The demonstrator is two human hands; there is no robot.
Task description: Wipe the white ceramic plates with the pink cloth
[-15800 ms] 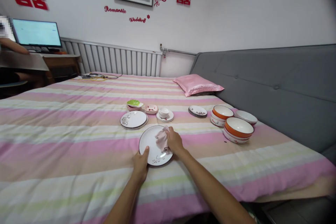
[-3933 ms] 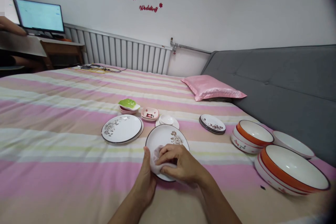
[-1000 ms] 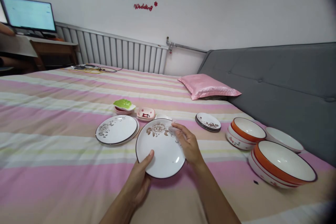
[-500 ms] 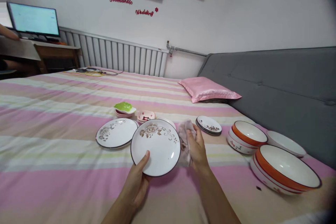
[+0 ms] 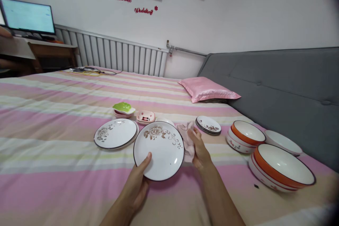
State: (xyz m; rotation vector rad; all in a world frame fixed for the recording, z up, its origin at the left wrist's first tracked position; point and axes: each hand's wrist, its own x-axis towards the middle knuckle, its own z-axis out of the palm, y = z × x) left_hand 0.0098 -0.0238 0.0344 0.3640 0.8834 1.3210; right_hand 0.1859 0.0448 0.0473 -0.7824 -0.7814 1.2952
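Monitor (image 5: 26, 16) light glows at the far left on a desk beyond the striped bedspread (image 5: 53, 148). Nearer, a stack of flowered plates (image 5: 116, 133) lies flat on the bedspread, with a green dish (image 5: 123, 107) and a pink dish (image 5: 145, 116) just behind it.

The left hand (image 5: 137, 183) grips a white plate (image 5: 159, 150) by its near rim, with the thumb pressed on the face and the fingers hidden underneath. This plate is lifted off the bedspread and tilted toward the camera, its brown flower pattern at the far edge. It sits just right of the stack and partly hides a small white dish behind it.

Touching the plate's right rim is a pale pink cloth (image 5: 186, 137), bunched in the right hand (image 5: 201, 150), whose fingers curl closed around it.

Farther right lie a small stack of plates (image 5: 208, 125), then an orange-and-white bowl stack (image 5: 246, 136), a white bowl (image 5: 283, 142) and a large orange bowl (image 5: 282, 167). A pink pillow (image 5: 208, 90) rests against the grey headboard (image 5: 278, 88).
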